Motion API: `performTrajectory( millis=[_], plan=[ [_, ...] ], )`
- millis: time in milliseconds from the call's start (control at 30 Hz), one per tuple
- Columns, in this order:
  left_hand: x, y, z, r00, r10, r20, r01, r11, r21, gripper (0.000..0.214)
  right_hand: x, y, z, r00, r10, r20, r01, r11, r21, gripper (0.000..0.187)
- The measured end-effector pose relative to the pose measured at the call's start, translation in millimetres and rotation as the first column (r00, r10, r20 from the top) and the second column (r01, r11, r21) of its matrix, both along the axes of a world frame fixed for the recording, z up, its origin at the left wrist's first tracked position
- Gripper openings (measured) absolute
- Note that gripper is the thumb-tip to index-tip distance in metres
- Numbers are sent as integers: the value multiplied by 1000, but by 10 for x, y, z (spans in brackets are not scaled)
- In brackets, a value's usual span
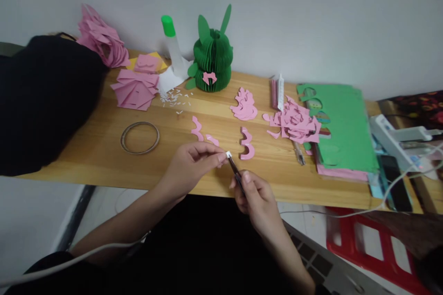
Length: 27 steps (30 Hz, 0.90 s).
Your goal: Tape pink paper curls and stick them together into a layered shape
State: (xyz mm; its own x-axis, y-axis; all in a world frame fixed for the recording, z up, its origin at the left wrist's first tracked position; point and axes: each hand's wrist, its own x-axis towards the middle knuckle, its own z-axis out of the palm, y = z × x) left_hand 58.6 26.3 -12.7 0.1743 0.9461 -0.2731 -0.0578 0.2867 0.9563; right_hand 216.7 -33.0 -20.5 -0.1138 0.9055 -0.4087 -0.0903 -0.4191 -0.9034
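My left hand (194, 162) is over the front of the wooden desk (104, 147), fingers pinched on a small pink paper piece (221, 160). My right hand (254, 193) grips dark tweezers (234, 169) whose tip holds a tiny white bit (228, 154) right at my left fingertips. Pink wavy paper cutouts (247, 144) lie on the desk just beyond, with two more (197, 129) to the left.
A green honeycomb paper rabbit (212, 60) and a green-capped glue bottle (173, 46) stand at the back. Pink paper piles (135, 87), a tape ring (140, 137), pink scraps (296, 122), green card sheets (341, 129), a phone (394, 182) and a black bag (41, 97) surround them.
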Motion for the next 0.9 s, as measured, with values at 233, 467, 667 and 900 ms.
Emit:
performTrajectory(
  millis=[233, 467, 667, 900],
  plan=[
    [7, -24, 12, 1000, 20, -6, -20, 999, -25, 7, -1, 18, -2, 1000, -18, 0, 18, 1000, 8, 53],
    [19, -26, 2, 1000, 21, -22, -21, 1000, -10, 7, 0, 3, -44, 999, -44, 21, 44, 999, 2, 52],
    [28, -26, -1, 1000, 16, -7, -16, 1000, -19, 9, 14, 13, -67, 999, -45, 30, 45, 999, 8, 52],
    [28, -27, 0, 1000, 2, 12, -2, 999, -39, 9, 17, 27, -41, 999, -49, 15, 49, 999, 6, 52]
  ],
)
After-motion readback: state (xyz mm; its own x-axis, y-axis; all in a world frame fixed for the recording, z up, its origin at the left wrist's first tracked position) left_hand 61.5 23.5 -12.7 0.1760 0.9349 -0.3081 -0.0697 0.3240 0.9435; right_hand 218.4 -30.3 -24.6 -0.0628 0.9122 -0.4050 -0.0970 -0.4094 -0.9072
